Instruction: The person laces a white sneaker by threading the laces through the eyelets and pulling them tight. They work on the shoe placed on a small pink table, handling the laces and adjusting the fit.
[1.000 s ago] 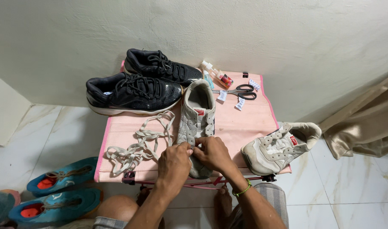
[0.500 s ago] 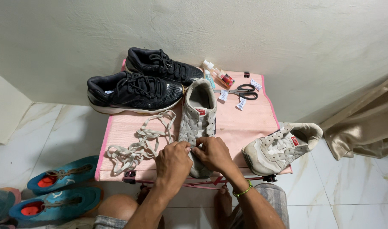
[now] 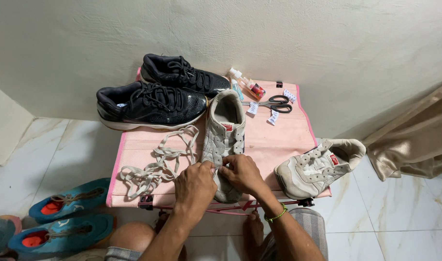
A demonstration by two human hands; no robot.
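Head view: grey-beige sneaker (image 3: 224,140) lies toe toward the person on the pink folding table (image 3: 283,135), laces out, tongue open. Left hand (image 3: 196,182) and right hand (image 3: 241,172) both sit on its toe end, fingers pinched at the lowest eyelets; whether they grip a lace end or just the upper's edge, can't tell, the knuckles hide it. Neither hand is slack.

Handling, my read: light shoe, soft fabric upper that folds under a pinch, stiffer sole. Best hold is the sole edge or the eyelet strip, not the floppy tongue.

Just left of the left hand: loose pale laces (image 3: 155,162) in a tangle, limp and prone to snagging. Right of the right hand: matching sneaker (image 3: 320,166) on its side at the table edge. Beyond both hands: two black sneakers (image 3: 153,101), scissors (image 3: 275,103), small spray bottle (image 3: 247,86). Far left on the floor: teal shoes (image 3: 61,217).
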